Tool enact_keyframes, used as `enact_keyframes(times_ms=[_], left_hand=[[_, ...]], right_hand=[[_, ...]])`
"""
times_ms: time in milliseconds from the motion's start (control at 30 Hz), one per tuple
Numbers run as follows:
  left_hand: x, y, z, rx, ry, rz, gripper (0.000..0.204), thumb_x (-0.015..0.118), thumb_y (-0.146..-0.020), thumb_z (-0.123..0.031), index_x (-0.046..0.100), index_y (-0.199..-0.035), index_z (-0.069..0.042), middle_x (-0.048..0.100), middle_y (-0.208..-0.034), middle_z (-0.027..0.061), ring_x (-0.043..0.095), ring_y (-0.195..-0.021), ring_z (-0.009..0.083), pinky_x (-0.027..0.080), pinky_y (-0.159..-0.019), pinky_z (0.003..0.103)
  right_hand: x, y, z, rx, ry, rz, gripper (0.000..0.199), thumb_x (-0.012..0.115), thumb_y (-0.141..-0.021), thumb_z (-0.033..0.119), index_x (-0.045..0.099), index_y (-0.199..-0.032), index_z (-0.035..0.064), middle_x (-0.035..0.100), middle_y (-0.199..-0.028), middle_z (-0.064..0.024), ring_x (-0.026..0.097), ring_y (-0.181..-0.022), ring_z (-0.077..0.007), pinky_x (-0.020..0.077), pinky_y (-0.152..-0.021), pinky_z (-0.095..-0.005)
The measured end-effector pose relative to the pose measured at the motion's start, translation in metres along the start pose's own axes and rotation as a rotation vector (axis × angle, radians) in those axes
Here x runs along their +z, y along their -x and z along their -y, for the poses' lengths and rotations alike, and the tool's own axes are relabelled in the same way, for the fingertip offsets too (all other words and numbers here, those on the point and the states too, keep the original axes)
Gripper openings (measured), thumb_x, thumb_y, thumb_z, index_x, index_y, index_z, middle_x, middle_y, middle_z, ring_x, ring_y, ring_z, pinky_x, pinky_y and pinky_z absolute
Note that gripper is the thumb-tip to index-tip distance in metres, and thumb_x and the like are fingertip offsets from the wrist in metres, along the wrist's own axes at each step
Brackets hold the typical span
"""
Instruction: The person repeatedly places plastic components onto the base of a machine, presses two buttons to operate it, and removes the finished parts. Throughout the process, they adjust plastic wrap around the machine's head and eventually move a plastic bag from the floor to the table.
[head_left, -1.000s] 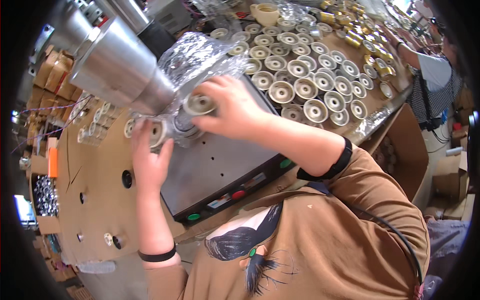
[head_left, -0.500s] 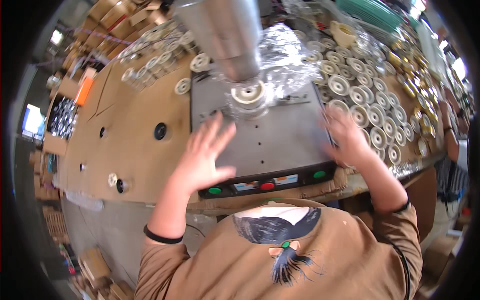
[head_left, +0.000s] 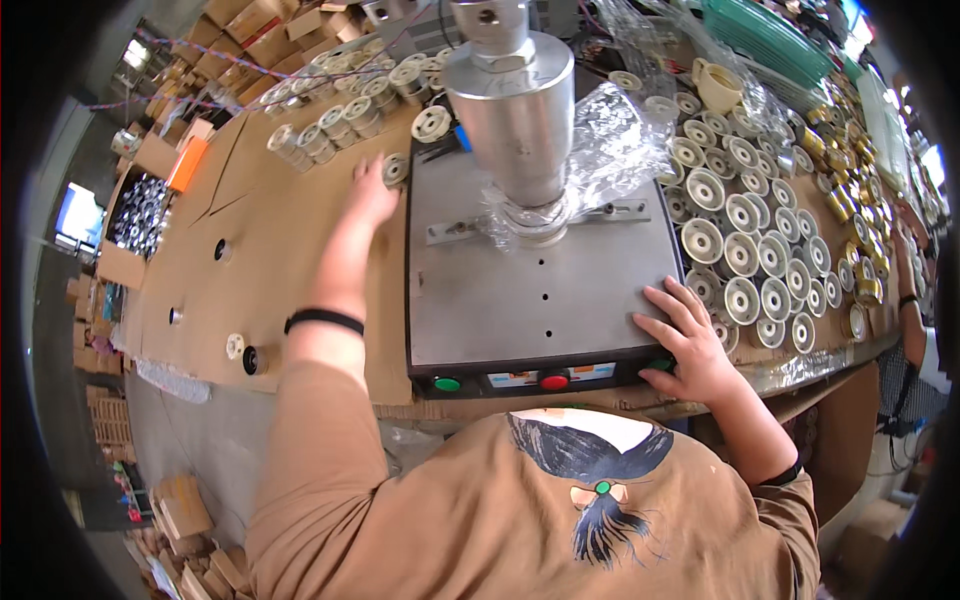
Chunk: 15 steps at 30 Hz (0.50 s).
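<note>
Now left hand (head_left: 368,196) reaching a spool (head_left: 396,168), right hand (head_left: 688,340) flat on press plate (head_left: 520,300).

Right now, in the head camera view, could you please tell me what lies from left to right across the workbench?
Orange box → left hand → silver press cylinder → right hand → rows of white round parts

We see a grey metal machine plate (head_left: 540,300) with green (head_left: 447,384) and red buttons (head_left: 554,381) on its black front edge, cream-white spools (head_left: 745,255) toward the brown cardboard-covered worktop's (head_left: 270,250) right edge, and an orange box (head_left: 187,165) at its far-left corner.
</note>
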<state>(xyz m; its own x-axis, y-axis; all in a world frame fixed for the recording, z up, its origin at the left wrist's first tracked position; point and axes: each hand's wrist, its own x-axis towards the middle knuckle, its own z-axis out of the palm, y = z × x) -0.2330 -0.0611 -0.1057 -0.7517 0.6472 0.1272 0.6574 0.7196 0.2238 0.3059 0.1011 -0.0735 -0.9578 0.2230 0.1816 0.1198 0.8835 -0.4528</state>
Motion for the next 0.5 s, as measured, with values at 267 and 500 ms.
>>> enact_keyframes(times_ms=[267, 500], left_hand=[[0.017, 0.004, 0.009, -0.092, 0.258, -0.004, 0.068, 0.073, -0.082, -0.019, 0.049, -0.144, -0.007, 0.052, -0.142, 0.0256, 0.056, -0.127, 0.0394, 0.046, -0.104, 0.044], [-0.062, 0.166, -0.092, 0.063, 0.380, -0.244, 0.070, 0.078, -0.080, -0.019, 0.052, -0.144, -0.008, 0.056, -0.134, 0.0164, 0.056, -0.124, 0.0362, 0.045, -0.106, 0.042]], right_hand=[[-0.001, -0.063, -0.001, -0.005, -0.088, -0.284, 0.028, 0.075, -0.077, 0.018, 0.069, -0.100, 0.0024, 0.068, -0.116, -0.0173, 0.060, -0.118, -0.0339, 0.0427, -0.105, -0.0455], [0.014, -0.186, 0.035, 0.400, -0.416, -0.322, 0.107, 0.087, -0.069, 0.033, 0.031, -0.152, -0.0031, 0.057, -0.129, -0.0293, 0.051, -0.127, -0.0418, 0.0380, -0.111, -0.0485]])
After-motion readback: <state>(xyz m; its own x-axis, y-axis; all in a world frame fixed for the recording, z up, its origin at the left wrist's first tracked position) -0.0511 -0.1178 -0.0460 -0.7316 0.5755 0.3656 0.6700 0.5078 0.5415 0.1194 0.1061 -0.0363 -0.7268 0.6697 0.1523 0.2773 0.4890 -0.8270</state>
